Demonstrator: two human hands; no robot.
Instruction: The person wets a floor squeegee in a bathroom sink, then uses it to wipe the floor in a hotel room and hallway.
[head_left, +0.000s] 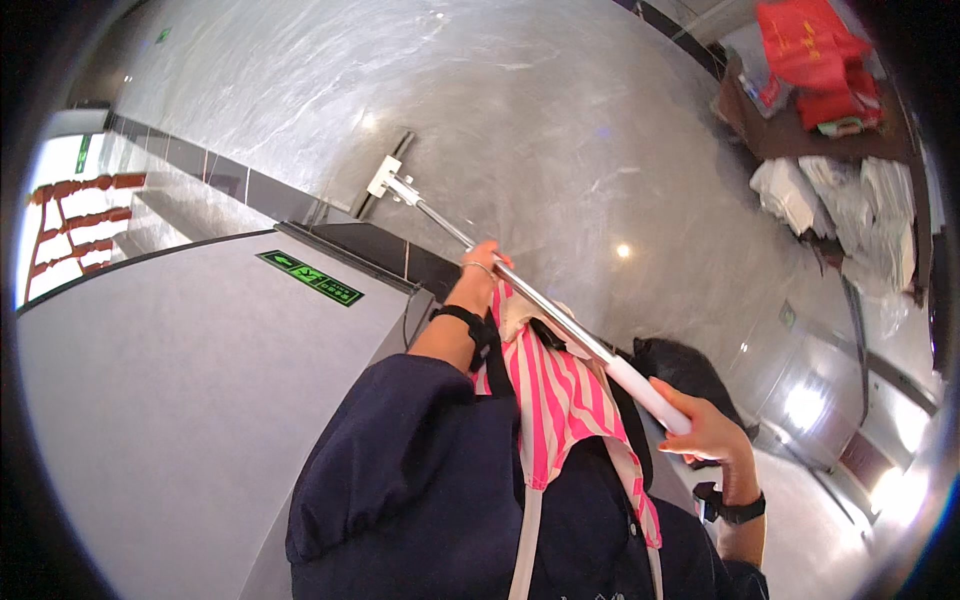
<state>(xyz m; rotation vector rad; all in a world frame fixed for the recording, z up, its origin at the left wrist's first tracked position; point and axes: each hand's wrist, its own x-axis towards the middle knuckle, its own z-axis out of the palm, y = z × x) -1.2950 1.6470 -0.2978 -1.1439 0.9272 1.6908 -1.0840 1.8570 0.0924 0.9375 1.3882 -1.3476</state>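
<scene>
Both my hands are on the long pole (551, 311) of a floor mop or squeegee, which slants across in front of my body. My left hand (487, 262) is closed around the shiny metal part. My right hand (705, 429) grips the white end (649, 394) near my right side. At the far end, a white bracket (384, 177) joins the pole to a narrow dark head (403, 150) on the grey marbled floor (540, 150), near the dark skirting. Whether the head is sponge or rubber cannot be told. A pink-and-white striped apron (559, 390) hangs under the pole.
A pale wall (172, 390) bearing a green exit sign (309, 278) stands close on my left. Beyond it are steps (172, 217) and a red-brown railing (82, 217). At right, a brown shelf unit (825, 139) holds red bags (814, 52) and stacked white packs (862, 202).
</scene>
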